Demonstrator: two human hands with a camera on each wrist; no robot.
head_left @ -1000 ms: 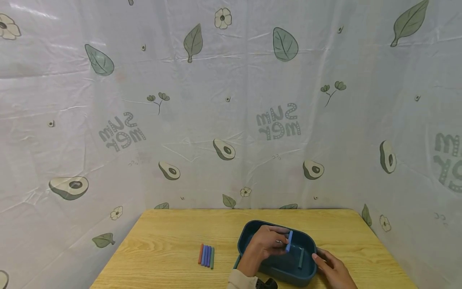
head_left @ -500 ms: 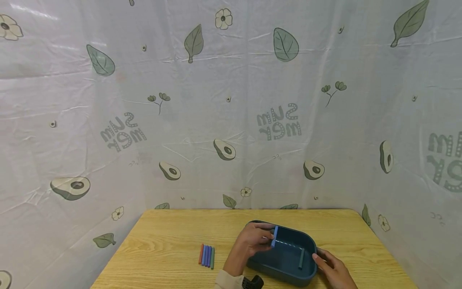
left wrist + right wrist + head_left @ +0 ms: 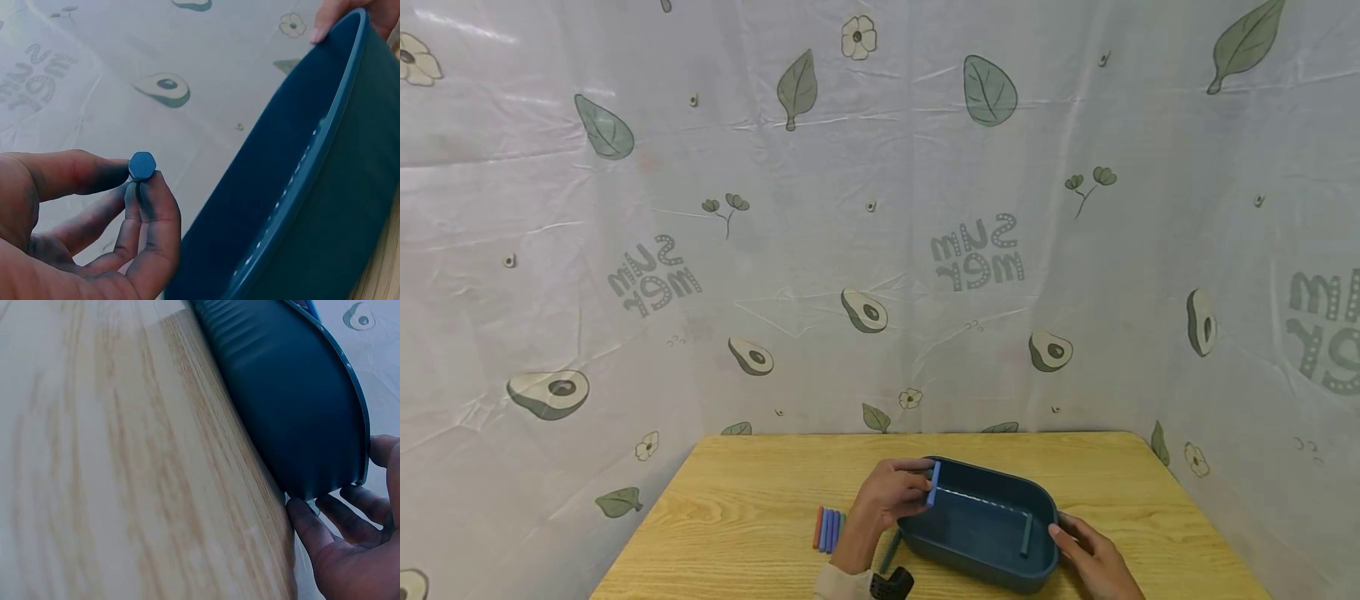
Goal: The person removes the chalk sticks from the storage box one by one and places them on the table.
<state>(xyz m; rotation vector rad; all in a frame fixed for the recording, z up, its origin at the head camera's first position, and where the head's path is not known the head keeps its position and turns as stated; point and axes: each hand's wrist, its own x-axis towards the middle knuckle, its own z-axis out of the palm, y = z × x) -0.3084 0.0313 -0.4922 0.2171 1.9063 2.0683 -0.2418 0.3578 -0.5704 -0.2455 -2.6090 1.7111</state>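
Note:
My left hand (image 3: 891, 492) pinches a slim blue stick (image 3: 934, 484) between thumb and fingertips, over the left end of a dark teal container (image 3: 977, 560). In the left wrist view the stick's six-sided end (image 3: 142, 165) faces the camera, and dark blue smudges mark the fingers. My right hand (image 3: 1092, 554) holds the container's right end, thumb at the rim and fingers on the outer wall (image 3: 294, 406). Inside, a green stick (image 3: 1026, 535) lies near the right end.
Several sticks (image 3: 826, 531), orange-red and blue, lie in a row on the wooden table (image 3: 760, 500) left of the container, partly hidden by my left forearm. A dark teal strip (image 3: 891, 552) shows beside the wrist. A printed curtain (image 3: 805, 250) hangs behind the table.
My left hand has moved left with the blue stick, from above the container's middle to its left end. The right hand and the container have stayed in place.

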